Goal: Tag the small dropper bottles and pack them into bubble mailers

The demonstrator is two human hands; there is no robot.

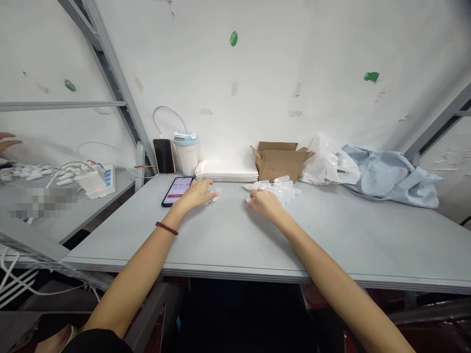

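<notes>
Fingers of the right hand (265, 202) are curled, any grip hidden, with the small white plastic pieces (286, 187) heaped just beside, toward two o'clock, farther from the left hand (196, 194), whose grip cannot be told.

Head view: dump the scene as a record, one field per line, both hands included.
left hand: beside the flat phone, fingers at a small white piece; grip unclear
right hand: at the near left of the white pile; grip unclear
back row, left to right: upright phone, lidded cup, white stack, cardboard box, plastic bag, light-blue cloth
left surface: power strip, loose white pieces
other person: hand at left edge
</notes>
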